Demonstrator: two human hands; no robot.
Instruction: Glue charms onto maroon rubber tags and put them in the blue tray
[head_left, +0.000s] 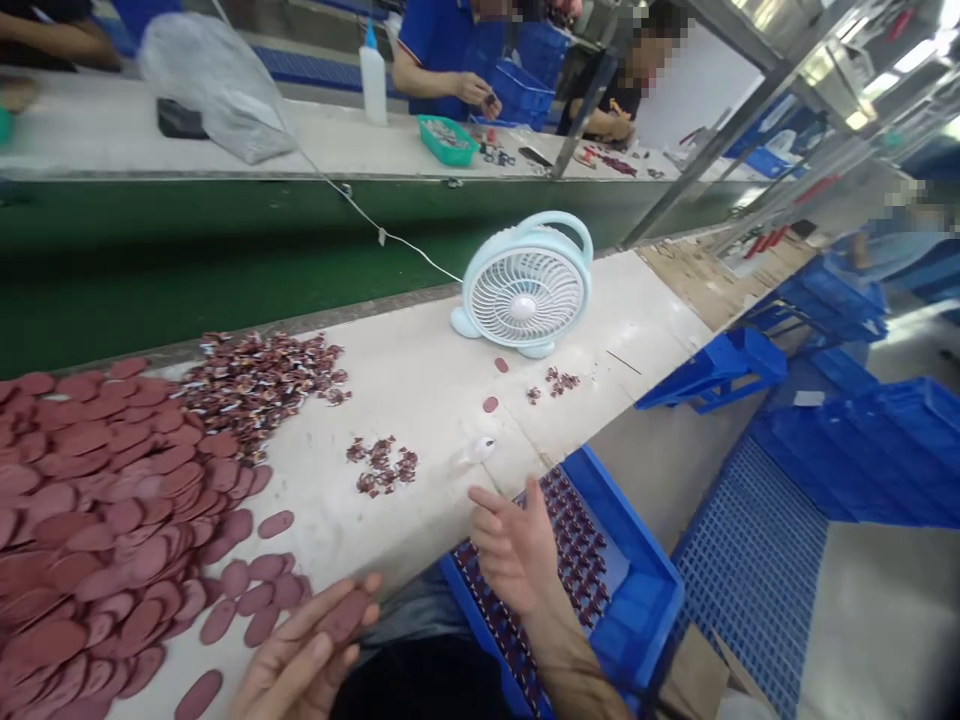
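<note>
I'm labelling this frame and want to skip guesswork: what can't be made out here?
- Left hand: wrist cut off by the bottom edge; it holds an oval piece, whose underside is hidden by the fingers.
- Right hand: open over the blue tray, covering some of the rows inside.
- Small parts on the table: too small to identify.
- Red pile: cut off by the left edge.
- Co-workers' faces: blurred.

White bench (435, 380) carries everything. Big heap of maroon oval pads (97, 520) left of the left hand, w/ a pile of small dark-red parts (255, 380) beyond it. Smaller cluster (382, 467) just ahead of the right hand. Pale-blue desk fan (525, 285) stands further ahead, few loose bits near its base.
</note>
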